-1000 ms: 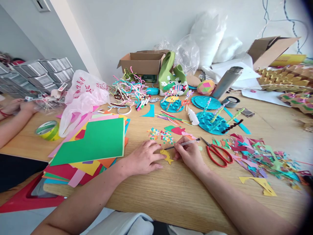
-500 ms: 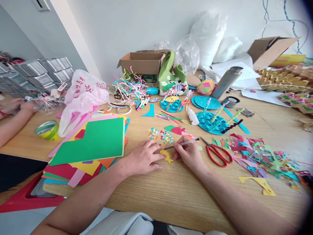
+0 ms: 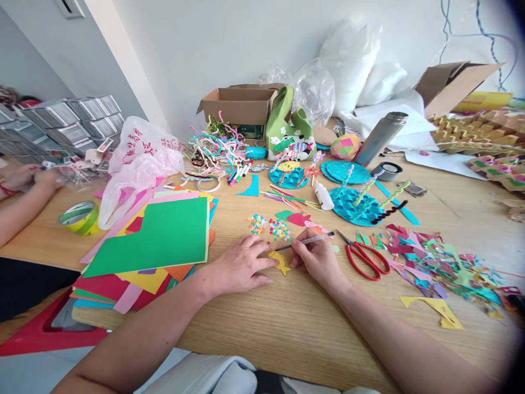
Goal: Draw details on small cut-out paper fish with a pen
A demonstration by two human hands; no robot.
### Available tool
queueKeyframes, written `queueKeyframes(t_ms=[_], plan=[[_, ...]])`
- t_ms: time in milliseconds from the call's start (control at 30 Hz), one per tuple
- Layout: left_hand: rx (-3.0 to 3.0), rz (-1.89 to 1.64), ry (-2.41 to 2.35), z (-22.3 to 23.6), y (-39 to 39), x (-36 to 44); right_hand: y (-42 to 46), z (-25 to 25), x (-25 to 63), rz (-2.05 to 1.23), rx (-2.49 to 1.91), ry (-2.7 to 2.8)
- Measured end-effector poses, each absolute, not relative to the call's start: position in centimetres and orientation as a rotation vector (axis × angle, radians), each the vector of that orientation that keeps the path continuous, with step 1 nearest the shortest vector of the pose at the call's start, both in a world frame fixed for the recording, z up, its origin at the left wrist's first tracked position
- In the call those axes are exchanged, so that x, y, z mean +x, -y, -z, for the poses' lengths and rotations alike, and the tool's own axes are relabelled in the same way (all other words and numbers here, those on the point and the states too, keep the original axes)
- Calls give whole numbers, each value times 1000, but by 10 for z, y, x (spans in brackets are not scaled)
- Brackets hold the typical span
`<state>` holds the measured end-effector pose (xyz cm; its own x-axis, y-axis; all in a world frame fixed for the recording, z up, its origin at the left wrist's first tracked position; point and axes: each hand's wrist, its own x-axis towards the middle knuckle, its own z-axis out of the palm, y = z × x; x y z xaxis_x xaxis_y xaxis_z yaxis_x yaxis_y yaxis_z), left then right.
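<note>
A small yellow paper fish (image 3: 281,262) lies on the wooden table (image 3: 311,328) between my hands. My left hand (image 3: 240,265) rests flat beside it, fingers spread, fingertips pressing its left edge. My right hand (image 3: 315,257) pinches a thin grey pen-like tool (image 3: 305,241), whose tip points at the top of the fish. Just beyond lie two little heaps of coloured paper dots (image 3: 270,227) and red, green and pink paper fish cutouts (image 3: 299,219).
Red-handled scissors (image 3: 365,256) and a heap of paper scraps (image 3: 443,262) lie to the right. A stack of coloured sheets (image 3: 159,235) lies to the left. Teal paper plates (image 3: 353,205), a glue bottle (image 3: 324,196), pipe cleaners (image 3: 213,148) and boxes stand behind. Another person's arm (image 3: 20,202) is at far left.
</note>
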<state>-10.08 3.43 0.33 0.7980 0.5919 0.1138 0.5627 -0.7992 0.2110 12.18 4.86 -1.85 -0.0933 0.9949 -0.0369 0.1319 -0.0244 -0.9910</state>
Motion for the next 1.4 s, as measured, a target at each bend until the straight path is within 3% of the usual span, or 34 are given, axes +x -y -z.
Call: queueKeyframes(t_ms=[1400], plan=[[2803, -260, -908, -3, -34, -100, -48, 16, 121, -1241, -1302, 1369]])
